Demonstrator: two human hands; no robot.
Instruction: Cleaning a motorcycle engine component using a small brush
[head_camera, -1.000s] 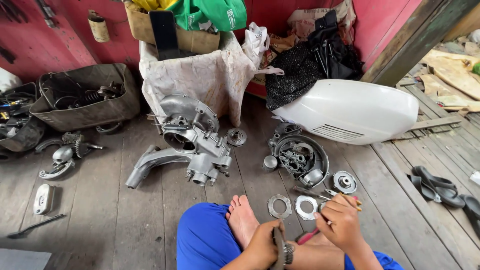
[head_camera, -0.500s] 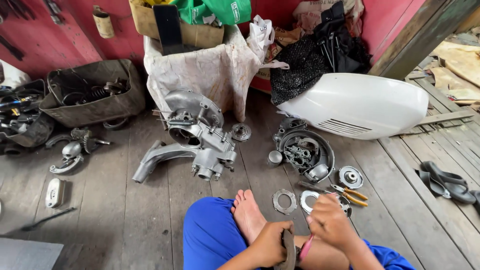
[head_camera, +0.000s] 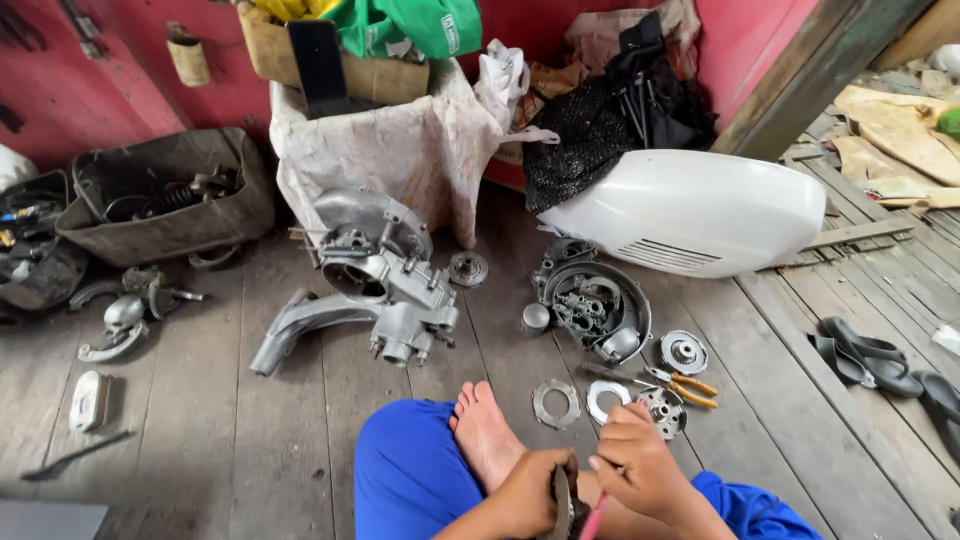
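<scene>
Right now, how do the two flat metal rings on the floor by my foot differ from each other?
The left ring is dull grey with notched edges; the right ring is brighter, almost white, and smoother. The left ring lies fully in view beside the bare foot; the right ring is partly hidden by the right hand. Both lie flat on the plank floor.

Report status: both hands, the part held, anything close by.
Left hand grips round metal disc edge-on. Right hand holds pink tool beside it. Bare foot close left.

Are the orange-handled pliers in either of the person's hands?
No, the orange-handled pliers lie on the wooden floor beyond the right hand, untouched by either hand.
</scene>
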